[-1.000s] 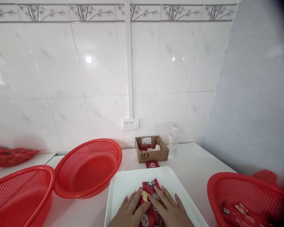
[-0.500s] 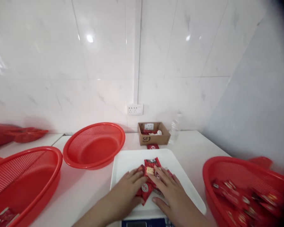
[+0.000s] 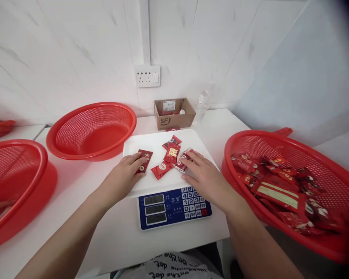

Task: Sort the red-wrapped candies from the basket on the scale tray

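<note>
Several red snack packets lie on the white pan (image 3: pixel 151 184) of a weighing scale. My left hand (image 3: pixel 125 172) is at the pan's left side, thumb and fingers closed around the near end of a flat dark-red packet (image 3: pixel 145 157). On the right, my right hand (image 3: pixel 203 174) has its fingers apart, their tips touching a red-and-white packet (image 3: pixel 180 164). Between the hands are a red packet with gold print (image 3: pixel 172 152), another red packet (image 3: pixel 160 169) in front and one more packet (image 3: pixel 174 140) behind. The scale's blue keypad panel (image 3: pixel 174 207) shows below the pan.
A red basket full of packets (image 3: pixel 229 149) stands at right. Two red baskets are at left: one at the back (image 3: pixel 90 153), one nearer (image 3: pixel 43 174) with some contents. Behind the scale are a cardboard box (image 3: pixel 176 121) and a clear bottle (image 3: pixel 203 104).
The view has tilted down, bringing the scale's panel into sight. My hands have moved apart; the packets, bunched together before, are spread out, one of them under my left hand at the left.
</note>
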